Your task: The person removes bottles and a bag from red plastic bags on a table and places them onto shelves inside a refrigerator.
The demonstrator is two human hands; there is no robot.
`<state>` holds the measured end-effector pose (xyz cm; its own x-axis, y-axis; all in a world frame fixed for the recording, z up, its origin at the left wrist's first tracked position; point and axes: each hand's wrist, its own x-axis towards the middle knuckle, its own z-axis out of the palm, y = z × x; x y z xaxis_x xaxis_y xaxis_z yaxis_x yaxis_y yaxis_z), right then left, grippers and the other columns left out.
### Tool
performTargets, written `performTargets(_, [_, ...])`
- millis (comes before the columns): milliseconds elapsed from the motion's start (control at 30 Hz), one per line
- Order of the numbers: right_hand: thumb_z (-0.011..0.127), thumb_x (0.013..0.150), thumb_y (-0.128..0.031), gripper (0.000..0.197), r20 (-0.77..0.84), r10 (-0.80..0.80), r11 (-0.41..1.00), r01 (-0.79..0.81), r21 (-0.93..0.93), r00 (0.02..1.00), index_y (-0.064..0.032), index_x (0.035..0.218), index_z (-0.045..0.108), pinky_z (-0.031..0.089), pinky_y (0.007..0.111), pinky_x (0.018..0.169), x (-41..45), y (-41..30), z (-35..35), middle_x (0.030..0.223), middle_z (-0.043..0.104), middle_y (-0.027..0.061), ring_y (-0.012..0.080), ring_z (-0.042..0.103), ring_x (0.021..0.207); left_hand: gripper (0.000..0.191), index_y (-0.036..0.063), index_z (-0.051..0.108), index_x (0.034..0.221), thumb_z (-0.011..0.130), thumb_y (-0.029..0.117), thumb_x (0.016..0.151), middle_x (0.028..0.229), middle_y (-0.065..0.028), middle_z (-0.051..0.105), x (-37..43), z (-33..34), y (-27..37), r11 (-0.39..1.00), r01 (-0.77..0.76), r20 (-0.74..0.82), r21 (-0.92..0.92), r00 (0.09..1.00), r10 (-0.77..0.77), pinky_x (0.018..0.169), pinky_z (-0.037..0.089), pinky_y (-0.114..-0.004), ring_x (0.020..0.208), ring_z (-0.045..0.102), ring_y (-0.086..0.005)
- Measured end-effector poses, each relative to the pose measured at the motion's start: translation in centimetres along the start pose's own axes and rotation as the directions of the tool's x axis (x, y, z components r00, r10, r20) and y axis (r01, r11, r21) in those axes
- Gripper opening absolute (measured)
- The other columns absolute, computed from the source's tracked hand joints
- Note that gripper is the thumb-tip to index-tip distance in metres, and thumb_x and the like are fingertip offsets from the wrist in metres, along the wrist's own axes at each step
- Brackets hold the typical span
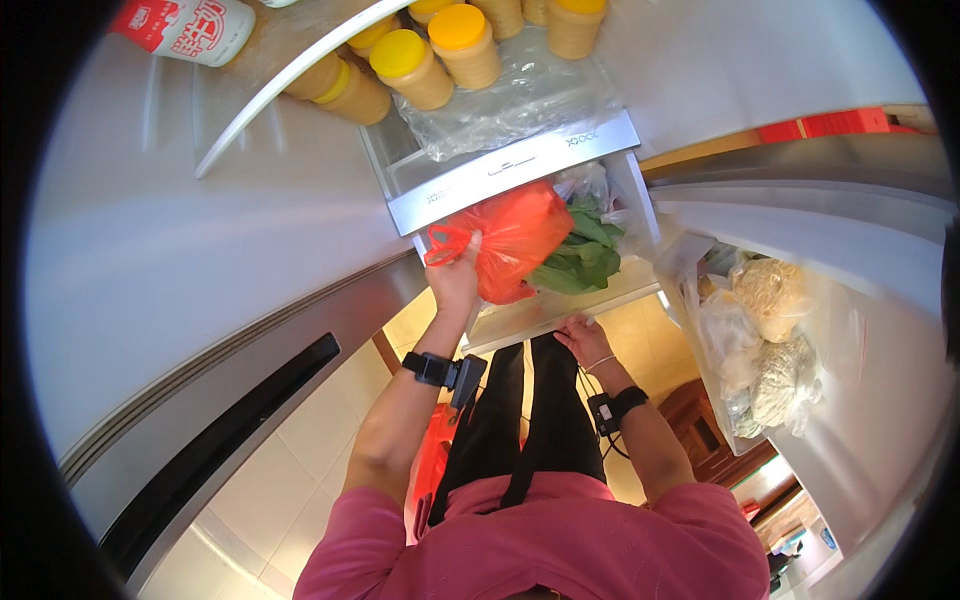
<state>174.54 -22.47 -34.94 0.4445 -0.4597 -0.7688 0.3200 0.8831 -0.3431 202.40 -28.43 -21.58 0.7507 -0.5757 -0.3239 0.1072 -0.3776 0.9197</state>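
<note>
My left hand [455, 279] grips the gathered neck of a red plastic bag [517, 232], just below its tied handles. The bag lies in a pulled-out refrigerator drawer [559, 307], and what it holds is hidden. Green leafy vegetables [585, 255] lie to the right of the bag, partly under it. Behind them is a clear plastic bag [585, 184] with unclear contents. At the drawer's front edge is my right hand [585, 340], its fingers bent against the rim; whether they grip it is hard to see.
Above the drawer, yellow-lidded jars [424, 71] stand by a clear plastic sheet [510, 112]. A curved shelf edge [289, 75] juts out at upper left, near a milk container [199, 30]. Open doors flank me; the right door's bin [720, 375] holds several bagged foods [772, 292].
</note>
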Motion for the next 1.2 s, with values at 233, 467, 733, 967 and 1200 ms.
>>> performTargets(233, [0.061,0.091,-0.011,0.005,-0.061,0.048,0.999,-0.049,-0.013,0.997,-0.0088,0.093,0.057,0.054,0.038,0.084,-0.1,-0.6,0.4,0.091,0.063,0.0043,0.0188,0.063,0.091,0.023,0.0012,0.056,0.107,0.066,0.007,0.087,0.106,-0.0085,0.062,3.0,3.4,-5.2,0.891,0.215,-0.169,-0.4,0.938,-0.302,0.092,0.049,-0.033,0.093,0.06,-0.0191])
performTargets(467, [0.06,0.091,-0.009,0.005,-0.054,0.034,0.999,-0.034,-0.008,0.998,-0.0072,0.094,0.057,0.054,0.038,0.085,-0.2,-0.5,0.7,0.092,0.062,0.0055,0.0195,0.063,0.091,0.021,-0.0004,0.05,0.114,0.051,0.009,0.096,0.112,-0.0153,0.054,6.7,2.7,-9.0,0.437,0.416,0.13,-0.798,0.826,-0.549,0.102,0.045,-0.041,0.107,0.055,-0.0271])
performTargets(733, [0.058,0.092,-0.008,0.012,-0.116,0.076,0.995,-0.083,-0.062,0.99,-0.0015,0.102,0.056,0.053,0.04,0.088,-0.7,-1.6,2.1,0.097,0.062,0.0074,0.0213,0.063,0.093,0.031,0.001,0.045,0.125,0.047,0.013,0.097,0.119,-0.0143,0.054,3.8,-1.7,-6.9,0.501,0.663,0.301,-0.556,0.723,-0.622,0.094,0.048,-0.038,0.11,0.055,-0.0282])
performTargets(967, [0.057,0.092,-0.008,0.009,-0.062,0.048,0.997,-0.051,-0.05,0.997,-0.0016,0.098,0.055,0.054,0.041,0.087,-0.2,-2.2,2.7,0.094,0.062,0.0077,0.0211,0.063,0.089,0.026,0.0016,0.055,0.118,0.052,0.015,0.096,0.111,-0.0115,0.064,-5.4,-8.2,-4.4,0.804,0.591,0.316,-0.063,0.776,-0.546,0.079,0.051,-0.028,0.094,0.064,-0.0205])
performTargets(1200, [0.06,0.091,-0.011,0.01,0.007,-0.02,0.998,0.02,-0.061,1.0,-0.0021,0.093,0.056,0.056,0.039,0.081,5.0,-4.6,6.4,0.088,0.062,0.0084,0.0209,0.064,0.083,0.022,0.0032,0.06,0.113,0.054,0.015,0.095,0.105,-0.0104,0.067,-8.1,-11.3,-1.9,0.823,0.564,0.264,-0.059,0.804,-0.532,0.078,0.051,-0.028,0.09,0.065,-0.0186])
